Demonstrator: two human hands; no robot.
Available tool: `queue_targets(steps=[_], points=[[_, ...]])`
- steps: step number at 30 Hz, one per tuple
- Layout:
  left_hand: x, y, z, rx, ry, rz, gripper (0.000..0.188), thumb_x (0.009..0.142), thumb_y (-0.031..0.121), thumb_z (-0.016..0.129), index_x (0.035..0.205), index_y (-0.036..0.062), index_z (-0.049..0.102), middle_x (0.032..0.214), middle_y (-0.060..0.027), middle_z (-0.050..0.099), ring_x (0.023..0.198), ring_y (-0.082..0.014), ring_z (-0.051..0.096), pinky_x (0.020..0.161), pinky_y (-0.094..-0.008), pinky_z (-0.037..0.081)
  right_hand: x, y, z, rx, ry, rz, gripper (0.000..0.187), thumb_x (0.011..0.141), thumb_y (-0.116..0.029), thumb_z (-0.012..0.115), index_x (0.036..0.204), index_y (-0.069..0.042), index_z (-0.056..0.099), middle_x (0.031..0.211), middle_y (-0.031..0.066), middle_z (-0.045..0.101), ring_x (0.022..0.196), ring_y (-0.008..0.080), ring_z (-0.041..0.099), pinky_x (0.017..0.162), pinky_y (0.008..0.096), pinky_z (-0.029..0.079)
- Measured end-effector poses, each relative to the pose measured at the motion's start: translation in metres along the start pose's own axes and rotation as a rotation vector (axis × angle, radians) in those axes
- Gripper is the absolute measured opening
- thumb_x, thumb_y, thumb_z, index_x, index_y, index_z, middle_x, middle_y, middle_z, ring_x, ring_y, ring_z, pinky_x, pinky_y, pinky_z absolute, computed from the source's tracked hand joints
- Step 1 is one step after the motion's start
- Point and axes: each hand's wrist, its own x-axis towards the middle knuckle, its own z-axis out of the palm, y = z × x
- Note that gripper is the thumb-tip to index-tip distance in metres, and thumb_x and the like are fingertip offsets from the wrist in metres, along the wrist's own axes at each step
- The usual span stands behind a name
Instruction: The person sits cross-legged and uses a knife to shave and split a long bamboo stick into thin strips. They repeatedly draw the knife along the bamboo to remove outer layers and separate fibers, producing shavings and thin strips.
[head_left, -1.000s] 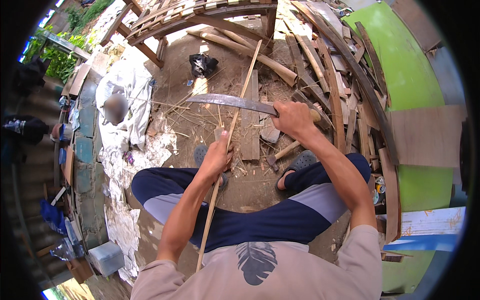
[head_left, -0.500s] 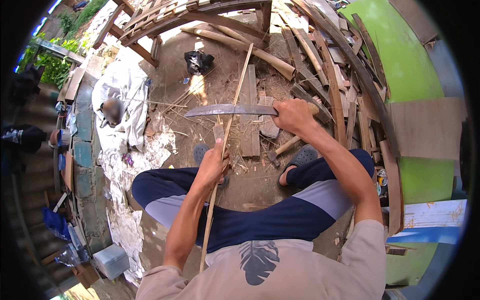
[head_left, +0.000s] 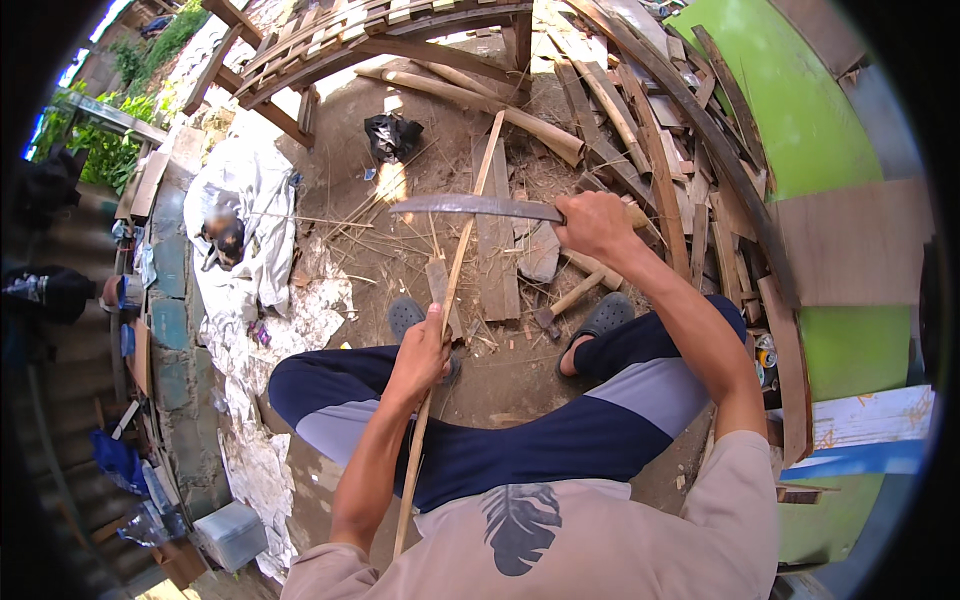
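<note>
My left hand (head_left: pixel 422 352) is closed round a long, thin strip of bamboo or wood (head_left: pixel 462 258). The strip runs from beside my shirt, past my left knee, and slants up and away to the right. In my right hand (head_left: pixel 597 228) is the handle of a machete (head_left: pixel 500 206), mostly covered by my fingers. Its long curved blade points left and crosses the strip well beyond my left hand. Whether the edge touches the strip, I cannot tell.
A hammer-like tool (head_left: pixel 572 298) lies by my right shoe (head_left: pixel 607 314). Boards and poles (head_left: pixel 655 170) are heaped at the right. Ahead stands a slatted wooden bench (head_left: pixel 390 45) with a black plastic bag (head_left: pixel 392 137) nearby. A small dark animal (head_left: pixel 228 240) rests on white cloth (head_left: pixel 262 185) at left.
The machete has shifted slightly right and away from me, its blade now angled a little differently. The strip's far end sits slightly lower in view; my left hand keeps its grip.
</note>
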Motion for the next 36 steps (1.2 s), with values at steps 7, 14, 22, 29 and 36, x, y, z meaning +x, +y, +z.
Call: queue_targets(steps=[7,14,22,29,36], points=[[0.005,0.005,-0.002,-0.013,-0.002,0.051,0.054,0.107,0.051,0.031,0.072,0.0113,0.044,0.057,0.0049,0.033,0.044,-0.0077,0.030,0.042,-0.0267,0.030,-0.006,-0.010,0.013,0.046,0.035,-0.156,0.016,0.075,-0.024,0.067,0.072,-0.009,0.065,0.061,0.0143,0.064,0.058,0.0349,0.066,0.055,0.0462,0.052],[0.011,0.010,0.006,-0.046,0.019,-0.010,0.056,0.106,0.052,0.031,0.071,0.0110,0.045,0.056,0.0051,0.035,0.045,-0.0076,0.030,0.043,-0.0266,0.028,-0.015,-0.045,0.012,0.048,-0.031,-0.179,0.023,0.077,-0.029,0.068,0.069,-0.008,0.065,0.060,0.0143,0.064,0.056,0.0342,0.066,0.053,0.0457,0.052],[0.013,-0.014,0.004,-0.028,-0.010,-0.012,0.058,0.106,0.054,0.031,0.070,0.0111,0.046,0.057,0.0053,0.035,0.045,-0.0079,0.031,0.043,-0.0287,0.027,-0.018,-0.046,-0.002,0.017,-0.188,-0.150,0.018,0.075,-0.024,0.063,0.076,-0.007,0.071,0.068,0.0185,0.068,0.064,0.0343,0.070,0.060,0.0462,0.056],[-0.001,-0.010,0.002,-0.079,-0.038,-0.026,0.055,0.106,0.051,0.033,0.065,0.0158,0.034,0.051,0.0063,0.029,0.041,-0.0054,0.028,0.041,-0.0250,0.026,0.005,0.003,0.005,0.010,-0.056,0.057,0.017,0.074,-0.023,0.065,0.077,-0.007,0.070,0.065,0.0169,0.067,0.061,0.0364,0.068,0.061,0.0477,0.055],[-0.030,-0.017,-0.007,0.036,-0.089,-0.023,0.059,0.107,0.051,0.030,0.067,0.0101,0.044,0.053,0.0050,0.032,0.042,-0.0076,0.031,0.042,-0.0258,0.028,0.023,0.061,0.011,-0.003,-0.068,0.386,0.027,0.082,-0.028,0.062,0.091,-0.006,0.073,0.085,0.0226,0.071,0.083,0.0378,0.071,0.076,0.0495,0.057]])
